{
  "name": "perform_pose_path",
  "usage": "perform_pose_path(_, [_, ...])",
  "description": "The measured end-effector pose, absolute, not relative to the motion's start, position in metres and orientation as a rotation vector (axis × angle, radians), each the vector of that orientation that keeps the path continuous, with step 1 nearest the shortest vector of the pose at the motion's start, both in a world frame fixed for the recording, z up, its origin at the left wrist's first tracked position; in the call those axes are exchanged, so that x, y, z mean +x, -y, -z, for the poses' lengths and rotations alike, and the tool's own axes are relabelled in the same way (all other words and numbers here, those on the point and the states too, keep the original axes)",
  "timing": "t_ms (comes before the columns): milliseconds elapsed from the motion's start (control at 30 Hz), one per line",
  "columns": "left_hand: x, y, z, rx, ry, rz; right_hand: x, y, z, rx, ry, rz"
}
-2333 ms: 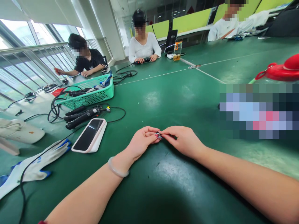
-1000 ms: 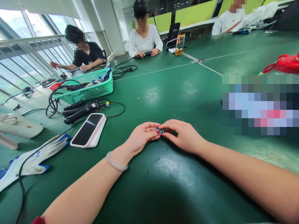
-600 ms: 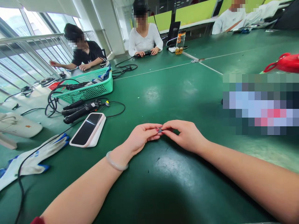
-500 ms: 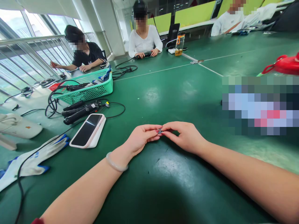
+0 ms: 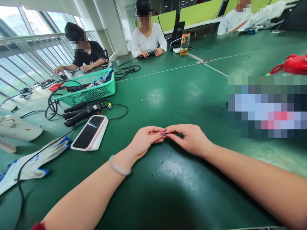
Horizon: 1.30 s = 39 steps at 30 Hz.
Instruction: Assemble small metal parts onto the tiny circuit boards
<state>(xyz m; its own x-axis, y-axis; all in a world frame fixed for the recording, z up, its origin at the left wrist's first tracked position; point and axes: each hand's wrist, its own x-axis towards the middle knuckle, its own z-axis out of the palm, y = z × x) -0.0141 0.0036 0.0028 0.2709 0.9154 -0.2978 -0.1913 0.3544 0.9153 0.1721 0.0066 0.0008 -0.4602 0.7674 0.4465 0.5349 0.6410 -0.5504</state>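
Centrally, above the near part of the green table (image 5: pixel 153 95), both bare hands meet at a small dark part (image 5: pixel 164 133), which is largely covered by the fingers. A pale bracelet (image 5: pixel 120 166) encircles the left wrist. The left hand (image 5: pixel 146 140) holds the part with its grip closed, the thumb pressed against the fingers. The right hand (image 5: pixel 190 137) pinches the part from the opposite side; its grip is closed at the tips of thumb and forefinger, with a gap behind them. At the left, a black cable (image 5: pixel 21 188) crosses a white-and-blue glove (image 5: pixel 35 159). Beyond the glove lies a phone (image 5: pixel 88 132), screen up. Next come black-handled devices (image 5: pixel 82 114), just in front of a perforated green basket (image 5: pixel 92 94) containing cables and similar items. At the far side, a person in white (image 5: pixel 148 40) rests both hands on a black device (image 5: pixel 148 55), near an orange-strapped bottle (image 5: pixel 184 46).
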Motion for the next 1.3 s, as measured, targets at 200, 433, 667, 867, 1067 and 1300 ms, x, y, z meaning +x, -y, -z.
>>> perform_pose_path(200, [-0.0118,-0.0024,-0.0038,0.927,-1.016,-0.908,0.1715,-0.0058,0.0002,-1.008,2.176,-0.437])
perform_pose_path(433, [-0.0097,-0.0011,-0.0056,0.95,-1.063,-0.933,0.1718,-0.0067,0.0003,-1.008,2.193,-0.471])
perform_pose_path(667, [-0.0096,-0.0019,-0.0027,0.983,-1.079,-0.963,0.172,-0.0068,0.001,-0.979,2.259,-0.359])
perform_pose_path(867, [-0.0108,-0.0029,-0.0013,1.027,-1.129,-0.984,0.1724,-0.007,0.0061,-0.908,2.304,-0.109])
perform_pose_path(1067, [-0.0101,-0.0017,-0.0011,1.061,-1.134,-0.983,0.1713,-0.0046,0.0069,-0.867,2.308,0.083])
perform_pose_path(1300, [-0.0092,-0.0007,-0.0021,1.1,-1.164,-0.972,0.1699,-0.0029,0.0058,-0.821,2.317,0.197])
